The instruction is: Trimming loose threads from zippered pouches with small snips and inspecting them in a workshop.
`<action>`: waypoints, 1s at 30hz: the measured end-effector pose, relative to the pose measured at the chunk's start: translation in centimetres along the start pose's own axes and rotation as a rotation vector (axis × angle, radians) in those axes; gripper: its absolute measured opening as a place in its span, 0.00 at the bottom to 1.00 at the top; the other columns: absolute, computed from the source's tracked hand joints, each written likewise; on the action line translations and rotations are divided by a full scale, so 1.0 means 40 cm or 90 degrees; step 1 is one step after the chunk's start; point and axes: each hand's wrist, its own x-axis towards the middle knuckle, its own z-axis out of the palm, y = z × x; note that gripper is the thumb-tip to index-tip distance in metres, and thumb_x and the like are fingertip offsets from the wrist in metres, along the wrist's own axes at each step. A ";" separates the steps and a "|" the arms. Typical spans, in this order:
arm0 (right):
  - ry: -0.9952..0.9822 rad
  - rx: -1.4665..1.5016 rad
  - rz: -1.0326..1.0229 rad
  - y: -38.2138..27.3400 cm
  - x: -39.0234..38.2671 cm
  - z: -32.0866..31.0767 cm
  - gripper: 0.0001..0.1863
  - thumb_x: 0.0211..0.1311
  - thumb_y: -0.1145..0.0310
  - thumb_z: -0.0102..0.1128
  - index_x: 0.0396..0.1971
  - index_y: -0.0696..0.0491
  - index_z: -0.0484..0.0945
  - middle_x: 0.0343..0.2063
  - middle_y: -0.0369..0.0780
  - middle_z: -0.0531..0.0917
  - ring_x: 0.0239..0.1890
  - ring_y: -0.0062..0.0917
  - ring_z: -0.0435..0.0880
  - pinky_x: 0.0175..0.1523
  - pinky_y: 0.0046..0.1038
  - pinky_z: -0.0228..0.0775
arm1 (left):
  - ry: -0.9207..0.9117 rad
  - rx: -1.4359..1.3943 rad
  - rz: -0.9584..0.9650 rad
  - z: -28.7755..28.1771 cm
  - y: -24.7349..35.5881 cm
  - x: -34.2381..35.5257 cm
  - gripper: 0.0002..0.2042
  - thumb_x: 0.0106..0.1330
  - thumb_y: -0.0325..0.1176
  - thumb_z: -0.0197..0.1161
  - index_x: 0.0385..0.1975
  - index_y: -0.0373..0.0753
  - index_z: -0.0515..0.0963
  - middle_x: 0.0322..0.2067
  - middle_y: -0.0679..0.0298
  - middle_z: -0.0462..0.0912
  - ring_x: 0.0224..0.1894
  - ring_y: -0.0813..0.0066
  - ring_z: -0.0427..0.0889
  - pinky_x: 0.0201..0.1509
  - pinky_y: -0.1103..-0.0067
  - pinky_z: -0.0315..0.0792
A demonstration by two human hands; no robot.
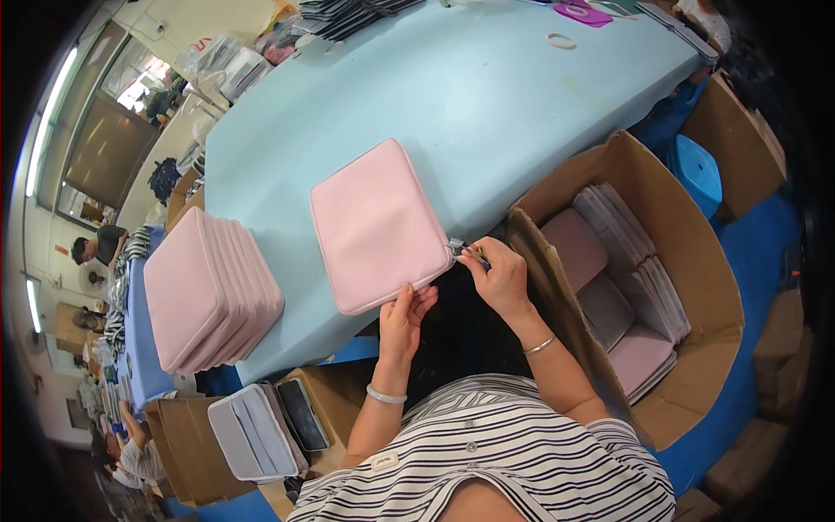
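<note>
A pink zippered laptop sleeve (pixel 374 228) lies tilted at the near edge of the blue-covered table, its lower right corner jutting past the edge. My left hand (pixel 405 320) pinches its near edge, thumb on top and the other fingers by the underside. At that right corner, my right hand (pixel 501 277) is closed on a small dark tool with yellowish metal (pixel 476 254); its exact kind is too small to make out. The tool's tip is close to the sleeve's corner, by the zipper end. To the left, a stack of similar pink sleeves (pixel 196 287) leans over the table's edge.
An open cardboard box (pixel 713 348) at my right contains pink and grey sleeves. Another box (pixel 187 448) at lower left has grey sleeves (pixel 248 435) beside it. A tape ring (pixel 561 41) and dark flat pieces (pixel 348 16) lie at the far side. A blue stool (pixel 698 170) stands beyond.
</note>
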 end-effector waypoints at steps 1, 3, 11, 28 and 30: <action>-0.003 0.001 0.000 0.000 -0.002 0.000 0.11 0.52 0.70 0.67 0.24 0.58 0.73 0.22 0.43 0.78 0.25 0.38 0.79 0.29 0.32 0.69 | -0.009 0.007 -0.005 -0.003 0.002 0.000 0.13 0.71 0.34 0.51 0.42 0.28 0.74 0.37 0.55 0.81 0.40 0.66 0.82 0.48 0.74 0.78; -0.013 -0.020 0.013 0.003 -0.006 -0.002 0.11 0.52 0.69 0.67 0.24 0.57 0.73 0.21 0.43 0.78 0.24 0.38 0.78 0.29 0.32 0.68 | -0.015 0.013 -0.009 -0.006 0.005 0.001 0.13 0.71 0.34 0.51 0.43 0.28 0.74 0.37 0.56 0.81 0.40 0.66 0.82 0.48 0.74 0.78; -0.069 0.099 0.025 0.033 0.007 -0.005 0.09 0.53 0.70 0.66 0.30 0.57 0.76 0.26 0.41 0.82 0.28 0.32 0.82 0.30 0.28 0.71 | -0.035 0.041 -0.065 -0.045 0.050 0.007 0.13 0.71 0.34 0.51 0.40 0.29 0.75 0.35 0.55 0.82 0.39 0.65 0.83 0.46 0.71 0.78; -0.119 0.179 0.092 0.006 0.015 -0.035 0.06 0.57 0.74 0.61 0.33 0.58 0.79 0.25 0.38 0.82 0.27 0.20 0.79 0.35 0.21 0.69 | 0.046 0.166 0.094 -0.063 0.192 0.067 0.29 0.66 0.30 0.59 0.65 0.36 0.56 0.38 0.66 0.75 0.32 0.84 0.73 0.36 0.85 0.73; -0.127 0.175 0.100 0.002 0.019 -0.040 0.06 0.57 0.74 0.61 0.33 0.58 0.79 0.26 0.39 0.82 0.28 0.21 0.80 0.36 0.21 0.70 | 0.027 0.167 0.101 -0.072 0.212 0.085 0.29 0.66 0.31 0.58 0.65 0.36 0.55 0.37 0.67 0.75 0.31 0.85 0.73 0.36 0.85 0.72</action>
